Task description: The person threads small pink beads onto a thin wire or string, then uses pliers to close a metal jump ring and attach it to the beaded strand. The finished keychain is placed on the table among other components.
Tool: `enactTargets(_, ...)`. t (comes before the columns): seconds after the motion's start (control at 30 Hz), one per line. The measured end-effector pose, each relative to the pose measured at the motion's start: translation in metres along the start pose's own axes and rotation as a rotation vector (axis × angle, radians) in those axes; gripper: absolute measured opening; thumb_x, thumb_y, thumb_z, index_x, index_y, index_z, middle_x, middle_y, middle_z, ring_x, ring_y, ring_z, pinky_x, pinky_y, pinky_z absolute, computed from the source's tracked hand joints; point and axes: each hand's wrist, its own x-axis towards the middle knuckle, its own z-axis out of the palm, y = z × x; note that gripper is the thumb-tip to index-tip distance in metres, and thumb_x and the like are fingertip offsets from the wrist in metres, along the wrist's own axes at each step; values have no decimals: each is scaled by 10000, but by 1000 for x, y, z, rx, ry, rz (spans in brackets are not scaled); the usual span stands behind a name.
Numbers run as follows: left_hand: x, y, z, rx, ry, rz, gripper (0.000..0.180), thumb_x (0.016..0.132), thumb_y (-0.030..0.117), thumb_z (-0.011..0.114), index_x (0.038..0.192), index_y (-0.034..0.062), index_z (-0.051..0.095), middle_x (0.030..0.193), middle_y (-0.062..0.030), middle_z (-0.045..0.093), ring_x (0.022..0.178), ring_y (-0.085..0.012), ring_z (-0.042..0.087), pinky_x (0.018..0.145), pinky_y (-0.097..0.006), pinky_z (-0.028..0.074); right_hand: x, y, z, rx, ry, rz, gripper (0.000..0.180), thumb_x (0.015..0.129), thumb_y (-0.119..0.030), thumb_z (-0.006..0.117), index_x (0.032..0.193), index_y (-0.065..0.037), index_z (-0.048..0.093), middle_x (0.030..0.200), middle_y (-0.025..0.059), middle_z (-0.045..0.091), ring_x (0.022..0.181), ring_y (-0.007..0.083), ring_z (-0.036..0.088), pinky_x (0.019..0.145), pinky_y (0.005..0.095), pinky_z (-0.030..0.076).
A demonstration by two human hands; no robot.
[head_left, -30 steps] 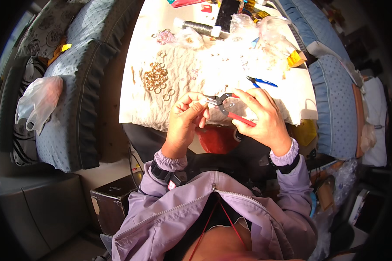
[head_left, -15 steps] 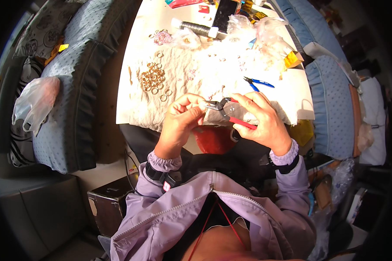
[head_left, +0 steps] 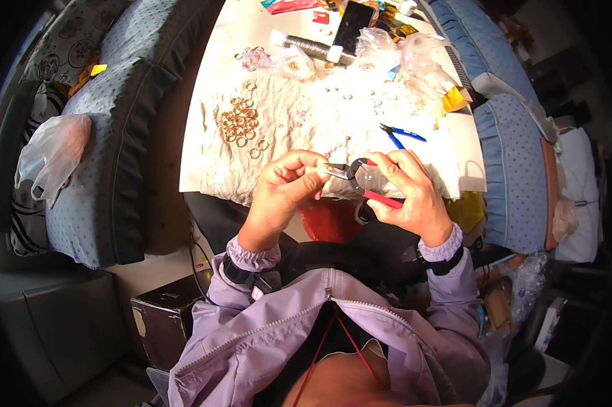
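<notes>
My right hand (head_left: 414, 197) is closed around red-handled pliers (head_left: 353, 171), their dark jaws pointing left. The jaws reach the fingertips of my left hand (head_left: 287, 186), whose thumb and forefinger are pinched together. Whatever lies in that pinch is too small to make out. Both hands hover over the near edge of a cream cloth (head_left: 285, 163). To their upper left a heap of gold-coloured rings (head_left: 239, 122) rests on the cloth. Blue-handled cutters (head_left: 402, 133) lie with handles spread, beyond my right hand. Small pinkish beads (head_left: 299, 118) are scattered in the middle.
Farther back lie a spool of dark wire (head_left: 307, 47), a black phone (head_left: 353, 27), pink beads (head_left: 255, 59) and clear plastic bags (head_left: 377, 49). A yellow packet (head_left: 456, 99) sits near the table's right edge. Blue-covered seats (head_left: 106, 163) flank the table; a red object (head_left: 330, 220) is below its front edge.
The plier jaws have drawn closer together, and the pliers have shifted slightly right and down. My left hand stays pinched at their tips. The view has shifted slightly.
</notes>
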Motion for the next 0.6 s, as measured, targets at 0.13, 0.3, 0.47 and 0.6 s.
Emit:
enactTargets(0.13, 1, -1, 0, -13, -11, 2, 127, 1052, 106, 761, 1161, 41, 757, 930, 17, 723, 736, -58, 595, 653, -202, 439, -1, -1, -1, -14, 7, -7, 731, 746, -133, 851, 1446, -21, 677, 1126, 140, 613, 1065, 327, 637, 953, 437, 544)
enactTargets(0.3, 1, 1, 1, -17, -6, -1, 131, 1051, 104, 761, 1165, 39, 759, 914, 18, 714, 731, -58, 590, 650, -203, 436, -1, -1, -1, -27, 12, -15, 733, 740, -137, 844, 1444, -18, 676, 1126, 141, 613, 1065, 329, 637, 952, 438, 544)
enactTargets(0.47, 0, 3, 1, -5, 13, -19, 130, 1052, 106, 760, 1164, 40, 760, 906, 22, 707, 728, -55, 585, 643, -203, 424, -2, 0, -1, -32, 0, 0, 726, 743, -150, 834, 1438, -16, 676, 1130, 141, 614, 1068, 331, 638, 952, 439, 544)
enactTargets(0.6, 2, 4, -2, -7, -12, -69, 139, 1065, 118, 746, 1176, 34, 747, 886, 24, 707, 738, -49, 593, 654, -202, 436, -1, 0, 0, -20, 18, -11, 728, 741, -148, 835, 1441, -24, 680, 1150, 137, 628, 1077, 328, 643, 958, 437, 546)
